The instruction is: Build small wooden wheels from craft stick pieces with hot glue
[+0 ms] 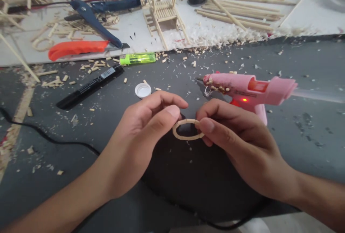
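Observation:
A small ring of short pale wooden stick pieces [185, 137] is held up in front of me. My right hand [237, 139] pinches its right side between thumb and fingers. Close against the ring's left side is my left hand [142, 128], its index finger stretched out and its thumb apart from it. Whether the left fingertips touch the ring is hard to make out. Behind my right hand, a pink hot glue gun [277, 91] rests with its red light lit and a clear glue stick in its back.
A white cap [143, 90], black marker [90, 87], green lighter [138, 58] and orange cutter [78, 49] lie beyond my hands. Farther back are blue pliers [98, 24], a miniature stick chair [165, 15] and wooden sticks [242, 10]. A black cable [54, 139] crosses the left.

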A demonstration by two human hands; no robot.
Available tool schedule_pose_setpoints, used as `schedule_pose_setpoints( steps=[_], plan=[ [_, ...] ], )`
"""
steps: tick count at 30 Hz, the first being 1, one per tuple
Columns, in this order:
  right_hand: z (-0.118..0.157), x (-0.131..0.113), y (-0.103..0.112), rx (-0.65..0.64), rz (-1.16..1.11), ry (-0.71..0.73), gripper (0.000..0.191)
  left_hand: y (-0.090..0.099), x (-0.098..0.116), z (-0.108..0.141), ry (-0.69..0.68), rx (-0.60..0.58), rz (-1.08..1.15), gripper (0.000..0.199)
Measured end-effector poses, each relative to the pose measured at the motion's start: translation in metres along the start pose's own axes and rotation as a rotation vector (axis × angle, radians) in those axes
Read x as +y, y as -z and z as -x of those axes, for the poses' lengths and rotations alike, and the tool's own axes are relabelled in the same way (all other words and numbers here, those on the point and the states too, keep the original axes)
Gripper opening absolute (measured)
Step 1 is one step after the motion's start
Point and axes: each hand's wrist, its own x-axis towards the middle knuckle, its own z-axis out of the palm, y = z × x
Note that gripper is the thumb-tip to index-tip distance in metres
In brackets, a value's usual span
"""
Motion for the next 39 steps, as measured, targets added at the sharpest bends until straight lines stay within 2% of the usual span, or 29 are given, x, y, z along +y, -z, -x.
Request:
schedule_pose_setpoints(
  steps=[3, 6, 12, 19, 24, 30, 39],
  plan=[
    [0.002, 0.0, 0.0, -0.026, -0.003, 0.001, 0.022, 0.0, 0.0, -0.003, 0.008, 0.045, 0.067, 0.019],
    [0.002, 0.001, 0.001, -0.044, -0.011, 0.008, 0.022, 0.002, 0.0, -0.006, 0.031, 0.049, 0.121, 0.01],
    [0.001, 0.003, 0.003, -0.059, -0.049, 0.03, 0.021, 0.003, 0.001, -0.01, 0.159, -0.098, 0.194, 0.005],
    [0.002, 0.005, 0.007, -0.092, -0.112, -0.037, 0.023, -0.001, -0.005, -0.016, 0.082, -0.243, 0.313, 0.012],
    [0.0, 0.006, 0.008, -0.088, -0.17, -0.073, 0.028, -0.002, -0.011, -0.02, -0.01, -0.279, 0.428, 0.002],
    [0.001, 0.005, 0.006, -0.084, -0.211, -0.148, 0.032, -0.004, -0.01, -0.02, 0.027, -0.212, 0.465, 0.026],
    [0.0, 0.006, 0.005, -0.058, -0.151, -0.14, 0.029, -0.005, -0.015, -0.018, -0.026, -0.106, 0.358, 0.012]
  ],
)
